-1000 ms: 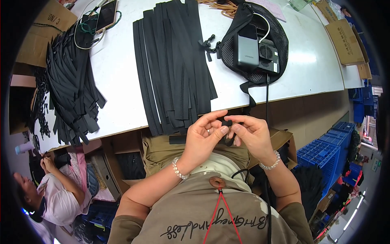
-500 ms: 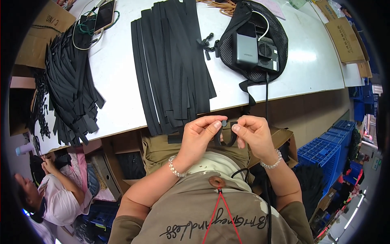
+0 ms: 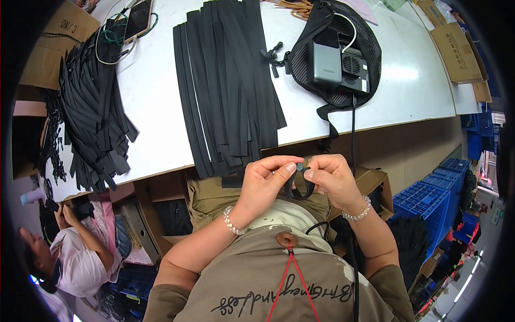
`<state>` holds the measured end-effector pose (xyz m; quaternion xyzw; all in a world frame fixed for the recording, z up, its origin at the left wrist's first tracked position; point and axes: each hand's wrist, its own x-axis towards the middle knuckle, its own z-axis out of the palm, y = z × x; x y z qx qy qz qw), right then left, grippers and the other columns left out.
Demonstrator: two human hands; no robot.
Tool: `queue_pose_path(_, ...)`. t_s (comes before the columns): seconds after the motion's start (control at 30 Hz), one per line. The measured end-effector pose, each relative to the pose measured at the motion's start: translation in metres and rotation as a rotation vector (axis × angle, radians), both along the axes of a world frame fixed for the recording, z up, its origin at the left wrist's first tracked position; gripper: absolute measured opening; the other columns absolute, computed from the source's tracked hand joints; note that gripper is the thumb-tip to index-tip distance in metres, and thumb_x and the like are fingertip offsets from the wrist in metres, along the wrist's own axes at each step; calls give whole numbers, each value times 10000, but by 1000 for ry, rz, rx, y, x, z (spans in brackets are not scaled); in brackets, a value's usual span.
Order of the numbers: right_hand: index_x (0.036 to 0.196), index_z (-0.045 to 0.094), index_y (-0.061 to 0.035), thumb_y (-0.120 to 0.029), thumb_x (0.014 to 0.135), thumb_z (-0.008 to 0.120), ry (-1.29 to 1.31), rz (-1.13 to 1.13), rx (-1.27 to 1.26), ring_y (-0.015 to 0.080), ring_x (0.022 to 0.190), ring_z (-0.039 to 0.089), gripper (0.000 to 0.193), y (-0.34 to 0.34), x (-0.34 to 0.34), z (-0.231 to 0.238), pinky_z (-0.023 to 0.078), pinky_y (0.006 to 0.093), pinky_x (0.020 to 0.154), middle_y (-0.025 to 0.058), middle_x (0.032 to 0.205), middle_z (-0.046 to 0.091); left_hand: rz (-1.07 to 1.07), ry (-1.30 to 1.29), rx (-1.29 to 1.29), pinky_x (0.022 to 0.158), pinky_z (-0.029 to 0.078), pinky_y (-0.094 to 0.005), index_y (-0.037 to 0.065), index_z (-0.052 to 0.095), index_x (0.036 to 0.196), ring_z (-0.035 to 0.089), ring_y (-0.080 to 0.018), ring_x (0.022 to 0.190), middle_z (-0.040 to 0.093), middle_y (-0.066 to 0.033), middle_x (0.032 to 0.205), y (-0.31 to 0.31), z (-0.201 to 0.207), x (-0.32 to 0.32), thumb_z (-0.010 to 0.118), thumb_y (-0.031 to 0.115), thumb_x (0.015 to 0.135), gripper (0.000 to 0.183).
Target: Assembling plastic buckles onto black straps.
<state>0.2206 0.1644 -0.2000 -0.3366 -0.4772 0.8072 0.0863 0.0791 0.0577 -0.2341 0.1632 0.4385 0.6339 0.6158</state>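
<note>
Just past the table's front edge, over my lap, a short black strap (image 3: 302,195) hangs bent in a loop between my two hands. My left hand (image 3: 263,182) pinches one end between thumb and forefinger, where a small grey tip (image 3: 300,167) shows. The other end sits in the closed fingers of my right hand (image 3: 335,178), thumb on top. Both ends are almost touching. Fingers hide part of the strap. Nearest to my left hand on the table lies a wide pile of flat black straps (image 3: 228,86).
A black mesh bag (image 3: 370,59) holds a grey power bank (image 3: 326,67) and a fan-vented device, its cable running down toward me. More black strips (image 3: 96,112) and a phone (image 3: 138,21) lie left. Blue crates (image 3: 424,201) stand right. A co-worker (image 3: 80,257) sits left.
The strap's two ends have come closer together, my left hand shifting slightly right and the loop closing. The co-worker's hands have moved a little.
</note>
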Motion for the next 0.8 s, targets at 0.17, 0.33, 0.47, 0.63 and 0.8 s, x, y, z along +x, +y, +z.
queue_pose_path(0.17, 658, 556, -32, -69, 837, 574, -16, 4, -4, 18, 481, 379, 183, 0, 0, -1, 274, 173, 426, -30, 585, 494, -10, 57, -14, 550, 429, -161, 14, 647, 1039, 542, -30, 652, 633, 4, 810, 0, 1, -1, 563, 100, 906, 179)
queue_pose_path(0.33, 648, 554, -38, -64, 829, 593, -14, -18, -4, 8, 468, 374, 187, -1, -2, 1, 267, 169, 415, -43, 570, 484, -2, 149, 25, 612, 477, -203, -19, 647, 1008, 560, -61, 687, 640, -30, 831, 0, 3, 0, 557, 70, 902, 165)
queue_pose_path(0.47, 652, 554, -40, -63, 830, 594, -18, -31, 4, 6, 466, 370, 184, -3, -3, 2, 265, 167, 415, -47, 569, 483, -5, 182, 33, 614, 477, -201, -20, 645, 1007, 561, -58, 693, 643, -32, 837, 0, 0, 0, 561, 64, 899, 161)
queue_pose_path(0.63, 702, 559, -36, -82, 854, 596, -16, -52, 88, 5, 469, 352, 163, -6, -2, -4, 257, 170, 416, -53, 587, 474, 9, 157, 14, 607, 423, -160, -3, 654, 1001, 509, -5, 698, 628, 16, 823, -2, -2, 1, 590, 66, 888, 148)
queue_pose_path(0.8, 724, 567, -27, -89, 874, 593, -31, -55, 46, -3, 499, 356, 164, -8, 2, -7, 259, 168, 429, -66, 612, 472, 32, 179, 7, 629, 425, -154, -1, 647, 1025, 506, 0, 721, 616, 25, 841, -3, -2, 2, 599, 61, 881, 164)
